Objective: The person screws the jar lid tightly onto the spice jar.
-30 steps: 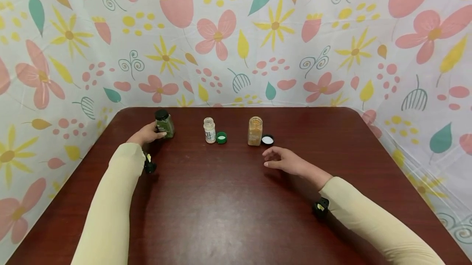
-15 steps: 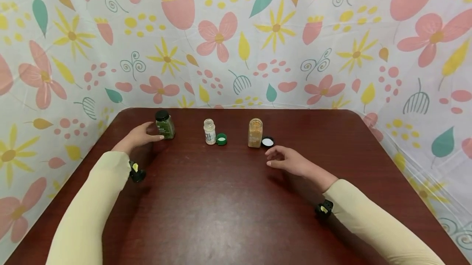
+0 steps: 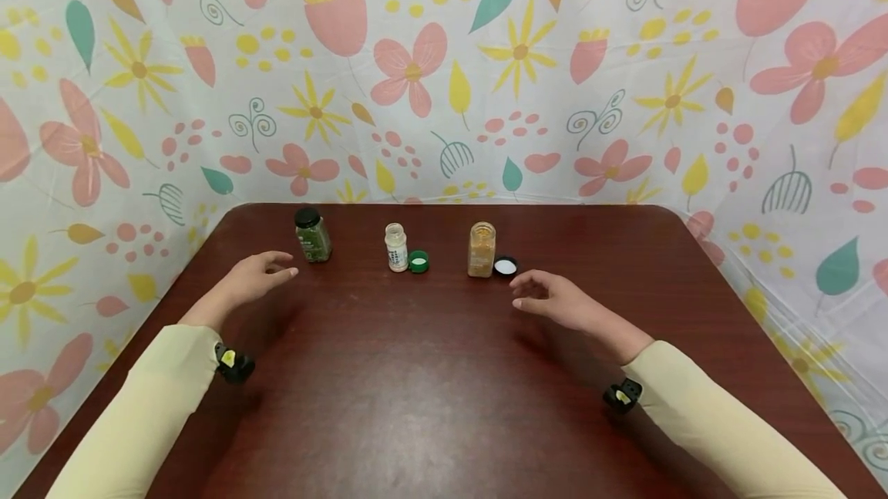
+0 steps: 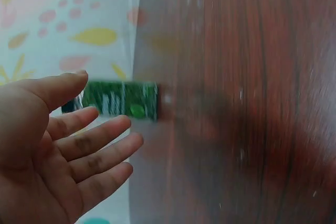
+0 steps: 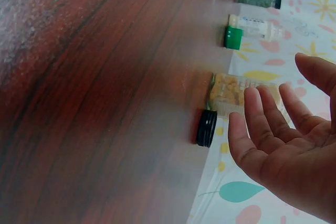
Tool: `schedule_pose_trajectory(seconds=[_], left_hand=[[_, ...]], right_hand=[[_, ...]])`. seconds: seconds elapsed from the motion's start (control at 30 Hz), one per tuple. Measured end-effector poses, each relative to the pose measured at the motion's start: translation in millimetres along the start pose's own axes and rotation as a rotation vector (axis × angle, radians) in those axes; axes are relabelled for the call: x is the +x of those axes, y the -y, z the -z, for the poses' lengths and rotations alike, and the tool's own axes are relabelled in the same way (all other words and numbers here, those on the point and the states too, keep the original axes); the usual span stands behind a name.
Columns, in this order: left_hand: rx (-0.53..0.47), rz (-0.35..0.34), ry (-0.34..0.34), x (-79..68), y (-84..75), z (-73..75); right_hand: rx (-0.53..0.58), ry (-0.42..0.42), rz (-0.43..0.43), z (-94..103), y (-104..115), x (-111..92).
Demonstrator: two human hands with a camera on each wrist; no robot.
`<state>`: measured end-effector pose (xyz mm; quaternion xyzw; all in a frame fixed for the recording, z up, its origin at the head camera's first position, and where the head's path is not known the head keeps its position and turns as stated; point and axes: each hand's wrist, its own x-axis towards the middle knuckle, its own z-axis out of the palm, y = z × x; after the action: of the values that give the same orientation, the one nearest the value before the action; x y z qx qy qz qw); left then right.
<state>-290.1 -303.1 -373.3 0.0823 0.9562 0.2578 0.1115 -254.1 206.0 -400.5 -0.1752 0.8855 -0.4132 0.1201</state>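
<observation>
On the left of the table stands a jar of green dried herbs (image 3: 314, 237) with its black lid on. My left hand (image 3: 251, 278) is apart from it, nearer to me, fingers relaxed and holding nothing. An uncapped small spice bottle (image 3: 396, 249) with pale contents stands in the middle, a green cap (image 3: 418, 261) beside it. Farther right is an uncapped jar of orange-yellow seasoning (image 3: 482, 252); its black lid (image 3: 506, 266) lies at its right, white inside up. Just in front of that lid hovers my right hand (image 3: 560, 301), loosely bent and holding nothing.
The dark red-brown wooden table (image 3: 416, 375) has rounded far corners. A flower-patterned white curtain (image 3: 430, 82) hangs along its back and sides. A black camera band sits on each wrist, over cream sleeves.
My left hand has come away from the herb jar, moving back toward me and to the left. The right hand has drifted slightly right. The jars and caps stay in place.
</observation>
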Motion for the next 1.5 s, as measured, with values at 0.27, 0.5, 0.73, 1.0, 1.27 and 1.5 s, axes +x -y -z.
schedule_pose_trajectory(seconds=[0.27, 0.5, 0.73, 1.0, 1.27, 1.5], left_hand=[[-0.059, -0.124, -0.014, -9.2, -32.4, -17.4], [-0.168, -0.189, 0.024, -12.6, -54.4, -37.5], [-0.380, -0.253, 0.111, -15.1, -75.4, -53.9], [-0.389, -0.286, 0.081, -10.9, -106.0, -70.7], [-0.518, -0.304, 0.087, 0.5, -129.2, -89.3], [-0.540, -0.311, 0.096, 19.8, -143.9, -106.4]], right_hand=[[-0.032, -0.030, 0.033, 3.7, -0.8, -4.5], [-0.034, -0.050, 0.032, 2.9, -1.5, -7.9], [-0.041, -0.063, 0.015, 2.6, -2.7, -13.1], [-0.039, -0.094, 0.019, 4.7, -3.2, -14.0], [-0.049, -0.126, 0.003, 5.1, -6.9, -11.8], [-0.035, -0.164, -0.013, 4.9, -8.4, -10.6]])
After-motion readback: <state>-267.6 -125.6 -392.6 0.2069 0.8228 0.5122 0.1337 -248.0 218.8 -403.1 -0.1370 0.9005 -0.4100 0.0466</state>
